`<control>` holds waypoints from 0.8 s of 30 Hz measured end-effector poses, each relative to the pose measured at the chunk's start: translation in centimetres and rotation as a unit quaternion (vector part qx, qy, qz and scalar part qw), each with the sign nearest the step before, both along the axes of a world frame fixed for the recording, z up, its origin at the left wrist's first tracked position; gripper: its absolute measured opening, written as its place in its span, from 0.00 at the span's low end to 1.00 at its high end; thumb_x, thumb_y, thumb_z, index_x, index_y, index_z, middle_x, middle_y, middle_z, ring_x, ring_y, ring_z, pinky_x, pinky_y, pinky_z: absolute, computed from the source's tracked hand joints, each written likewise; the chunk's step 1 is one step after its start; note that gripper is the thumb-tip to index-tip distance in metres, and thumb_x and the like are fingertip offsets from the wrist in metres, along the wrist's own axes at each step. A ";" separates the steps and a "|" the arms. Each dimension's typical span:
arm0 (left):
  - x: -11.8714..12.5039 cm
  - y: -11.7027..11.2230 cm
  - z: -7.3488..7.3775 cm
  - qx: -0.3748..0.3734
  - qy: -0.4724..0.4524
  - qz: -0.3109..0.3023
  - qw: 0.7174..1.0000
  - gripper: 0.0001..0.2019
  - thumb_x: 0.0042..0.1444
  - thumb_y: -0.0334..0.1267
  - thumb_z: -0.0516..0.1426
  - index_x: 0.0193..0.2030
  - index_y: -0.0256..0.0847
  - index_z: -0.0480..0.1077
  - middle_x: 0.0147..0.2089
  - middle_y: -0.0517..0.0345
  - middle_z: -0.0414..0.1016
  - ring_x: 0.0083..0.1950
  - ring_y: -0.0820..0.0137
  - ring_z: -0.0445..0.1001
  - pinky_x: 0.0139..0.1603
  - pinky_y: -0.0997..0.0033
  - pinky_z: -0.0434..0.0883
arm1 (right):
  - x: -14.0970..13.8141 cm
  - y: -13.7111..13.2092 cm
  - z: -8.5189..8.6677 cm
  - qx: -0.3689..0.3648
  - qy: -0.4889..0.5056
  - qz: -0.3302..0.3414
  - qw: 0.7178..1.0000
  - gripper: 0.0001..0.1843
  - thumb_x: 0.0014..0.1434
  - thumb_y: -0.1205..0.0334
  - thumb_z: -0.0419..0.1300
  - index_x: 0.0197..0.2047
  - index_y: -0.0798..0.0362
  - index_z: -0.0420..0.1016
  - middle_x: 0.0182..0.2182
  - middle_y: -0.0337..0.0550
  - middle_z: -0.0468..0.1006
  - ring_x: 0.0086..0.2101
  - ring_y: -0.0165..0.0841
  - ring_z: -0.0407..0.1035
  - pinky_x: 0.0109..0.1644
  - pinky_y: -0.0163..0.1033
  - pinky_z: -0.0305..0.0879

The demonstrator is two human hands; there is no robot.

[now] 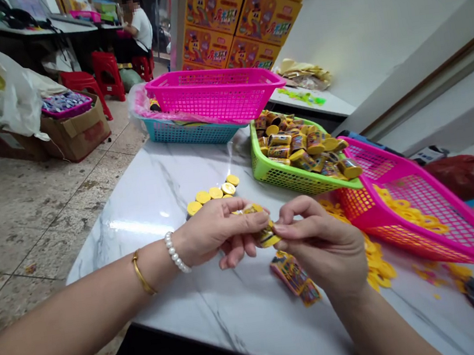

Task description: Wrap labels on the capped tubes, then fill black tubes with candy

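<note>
Over the table's middle, my left hand (213,231) wraps its fingers round a small yellow canister (268,235) with a dark printed band. My right hand (328,241) pinches the same canister at its right side with thumb and fingertips. The canister is tilted and partly hidden by the fingers. Just below the hands lies a small pile of colourful printed labels (292,272). Behind my left hand, several canisters with round yellow lids (203,196) stand close together in rows. Loose yellow rings (377,266) are heaped right of my right hand.
A green basket (280,174) full of printed canisters stands beyond my hands. To its right a tilted pink basket (395,170) holds yellow rings. Another pink basket (216,95) rests on a blue one (190,131) at the back. Across the room a person (139,29) sits.
</note>
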State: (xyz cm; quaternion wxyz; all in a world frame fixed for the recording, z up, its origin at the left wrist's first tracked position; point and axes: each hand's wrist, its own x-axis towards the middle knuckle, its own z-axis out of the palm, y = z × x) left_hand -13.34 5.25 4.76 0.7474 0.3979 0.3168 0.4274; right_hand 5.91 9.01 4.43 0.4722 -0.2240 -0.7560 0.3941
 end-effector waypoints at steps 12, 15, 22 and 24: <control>-0.3 0.6 -0.4 0.023 0.080 0.118 0.990 0.28 0.45 0.63 0.66 0.30 0.37 0.67 0.19 0.66 0.65 0.17 0.79 0.61 0.17 0.78 0.59 | -1.0 0.1 -0.9 -0.085 -0.012 -0.064 0.994 0.19 0.50 0.62 0.74 0.46 0.47 0.79 0.36 0.38 0.76 0.33 0.31 0.78 0.37 0.35 0.81; -0.3 0.6 -0.3 0.023 0.082 0.147 0.985 0.24 0.45 0.57 0.68 0.30 0.35 0.70 0.23 0.63 0.68 0.20 0.80 0.63 0.20 0.78 0.61 | -1.2 -0.5 -1.2 -0.082 -0.042 -0.098 0.991 0.17 0.53 0.62 0.72 0.45 0.48 0.75 0.35 0.39 0.80 0.34 0.32 0.80 0.42 0.37 0.82; -0.2 0.4 0.0 0.036 0.077 0.171 0.982 0.17 0.44 0.44 0.70 0.35 0.34 0.73 0.27 0.62 0.71 0.24 0.79 0.64 0.23 0.78 0.59 | -1.3 -1.3 -0.9 -0.094 -0.030 -0.143 0.985 0.14 0.51 0.61 0.74 0.40 0.50 0.77 0.36 0.42 0.83 0.36 0.34 0.81 0.44 0.40 0.82; -0.2 0.3 0.0 0.075 0.057 0.173 0.980 0.15 0.46 0.38 0.70 0.38 0.34 0.75 0.31 0.59 0.74 0.29 0.77 0.69 0.29 0.76 0.65 | -1.3 -1.1 -0.2 -0.195 -0.012 -0.132 0.972 0.15 0.47 0.59 0.76 0.37 0.52 0.79 0.32 0.42 0.84 0.32 0.35 0.81 0.41 0.39 0.82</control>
